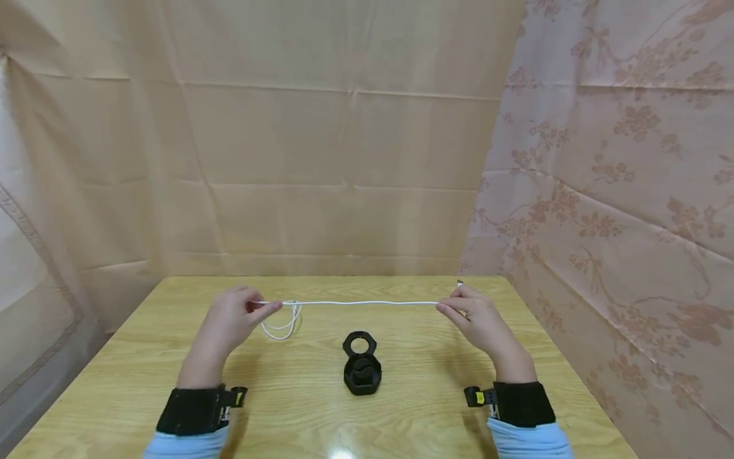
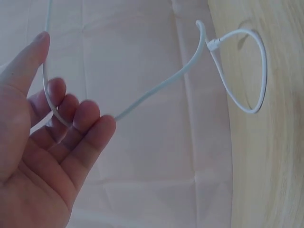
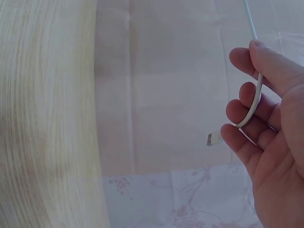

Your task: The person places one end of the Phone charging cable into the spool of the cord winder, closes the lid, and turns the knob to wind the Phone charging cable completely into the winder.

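Observation:
A white charging cable (image 1: 358, 303) stretches nearly straight between both hands above the table. My left hand (image 1: 234, 315) pinches it between thumb and fingers, and in the left wrist view the cable (image 2: 156, 90) runs on past the fingers to a hanging loop with a small white connector (image 2: 213, 44). On the other side my right hand (image 1: 474, 317) pinches the cable near its end. In the right wrist view a USB plug (image 3: 214, 138) pokes out beyond the curled fingers. Between the hands and nearer the body lies a black hexagonal case (image 1: 362, 376) with a ring-shaped lid (image 1: 360, 343) folded out.
The light wooden table (image 1: 298, 421) ends at a beige curtain (image 1: 321, 159) behind and a flowered curtain (image 1: 619, 210) on the right. Black straps with small cameras circle both wrists, above light blue sleeves (image 1: 186, 444).

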`<action>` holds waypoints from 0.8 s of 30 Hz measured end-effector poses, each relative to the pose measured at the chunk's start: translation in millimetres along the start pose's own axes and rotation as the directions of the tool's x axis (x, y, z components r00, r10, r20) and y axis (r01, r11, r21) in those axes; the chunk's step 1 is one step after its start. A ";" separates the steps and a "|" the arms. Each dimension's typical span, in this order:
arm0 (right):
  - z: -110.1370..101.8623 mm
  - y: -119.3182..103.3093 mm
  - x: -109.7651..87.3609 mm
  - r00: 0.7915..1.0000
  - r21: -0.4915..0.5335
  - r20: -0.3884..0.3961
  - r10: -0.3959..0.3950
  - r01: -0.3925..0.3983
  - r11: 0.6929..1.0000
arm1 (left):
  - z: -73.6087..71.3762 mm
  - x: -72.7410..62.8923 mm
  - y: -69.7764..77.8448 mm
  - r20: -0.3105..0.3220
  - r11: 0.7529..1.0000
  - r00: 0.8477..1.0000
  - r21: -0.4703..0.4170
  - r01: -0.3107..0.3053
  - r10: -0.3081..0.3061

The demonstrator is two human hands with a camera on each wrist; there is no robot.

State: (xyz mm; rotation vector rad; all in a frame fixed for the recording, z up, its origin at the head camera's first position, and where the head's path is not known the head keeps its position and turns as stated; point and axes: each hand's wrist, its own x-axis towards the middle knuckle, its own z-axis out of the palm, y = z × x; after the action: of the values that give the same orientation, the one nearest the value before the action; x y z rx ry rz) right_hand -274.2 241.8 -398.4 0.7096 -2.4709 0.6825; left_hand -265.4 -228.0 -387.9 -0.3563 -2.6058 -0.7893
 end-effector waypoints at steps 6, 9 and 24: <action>1.8 0.0 -0.8 1.000 0.013 -0.017 -0.012 0.012 1.000 | 2.4 -1.6 0.4 0.023 1.000 1.000 0.001 -0.004 0.004; 2.0 -0.7 0.1 0.999 0.013 -0.030 -0.045 0.045 0.999 | 1.5 -2.2 -0.5 0.056 1.000 0.998 -0.008 -0.004 0.005; 5.6 -13.3 -0.8 0.981 0.050 0.194 -0.014 0.004 0.999 | 4.9 -3.9 -3.6 0.258 0.997 0.965 -0.080 -0.020 0.040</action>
State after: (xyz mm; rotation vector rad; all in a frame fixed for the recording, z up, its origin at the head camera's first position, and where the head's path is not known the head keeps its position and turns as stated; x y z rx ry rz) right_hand -267.5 229.1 -398.9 0.8423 -2.6331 0.7033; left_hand -264.6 -228.6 -395.1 -0.5551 -2.8081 -0.8877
